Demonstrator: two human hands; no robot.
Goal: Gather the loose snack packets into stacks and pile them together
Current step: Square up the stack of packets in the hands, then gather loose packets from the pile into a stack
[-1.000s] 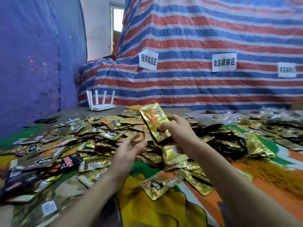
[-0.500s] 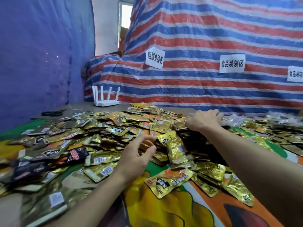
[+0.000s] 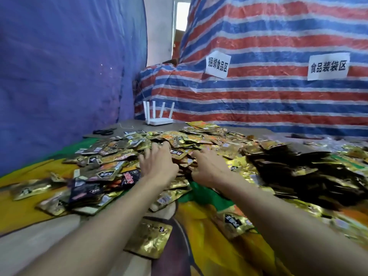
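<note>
A wide heap of loose gold and black snack packets (image 3: 185, 140) covers the table's middle. My left hand (image 3: 157, 166) lies palm down on the heap with fingers spread. My right hand (image 3: 209, 168) rests beside it, fingers reaching into the packets near the centre; I cannot see a packet gripped in either. A darker pile of stacked packets (image 3: 298, 172) sits to the right. Single gold packets lie near me, one (image 3: 149, 238) between my forearms and one (image 3: 233, 222) under my right arm.
A white router (image 3: 159, 118) with antennas stands at the back of the table, with black scissors (image 3: 103, 132) to its left. A striped tarp (image 3: 258, 92) with paper labels hangs behind, and a blue sheet (image 3: 59, 76) on the left. A colourful cloth (image 3: 199, 226) covers the table.
My right hand put down the packets it held, swung right to the dark pile, then came back to the centre. My left hand moved forward onto the heap. The camera turned left.
</note>
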